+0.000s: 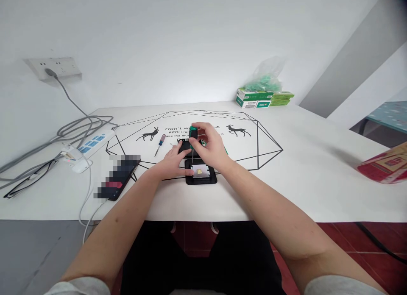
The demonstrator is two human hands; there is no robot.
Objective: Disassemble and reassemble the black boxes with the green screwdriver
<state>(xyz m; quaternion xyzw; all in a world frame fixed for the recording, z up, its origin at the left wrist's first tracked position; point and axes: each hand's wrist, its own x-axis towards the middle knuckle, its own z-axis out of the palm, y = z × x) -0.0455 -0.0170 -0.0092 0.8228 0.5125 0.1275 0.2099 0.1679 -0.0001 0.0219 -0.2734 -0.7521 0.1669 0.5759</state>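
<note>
In the head view, my right hand (211, 146) is closed around the green-and-black handle of a screwdriver (193, 132), which stands upright with its shaft pointing down. Under the tip lies an open black case (208, 182) with a silver plate (206, 171) in it. A small yellowish square (199, 171) sits on that plate. My left hand (170, 161) rests at the case's left side, fingers stretched apart, thumb touching the plate's left edge. Its fingers reach a second black part (186, 147) just behind, partly hidden by both hands.
A smaller screwdriver (160, 145) lies to the left. Further left are a phone (122, 176), a power strip (95, 144) with cables and a pair of glasses (28, 178). Green-and-white boxes (254, 98) under a plastic bag (267, 76) stand at the back. A red package (386, 163) is at right.
</note>
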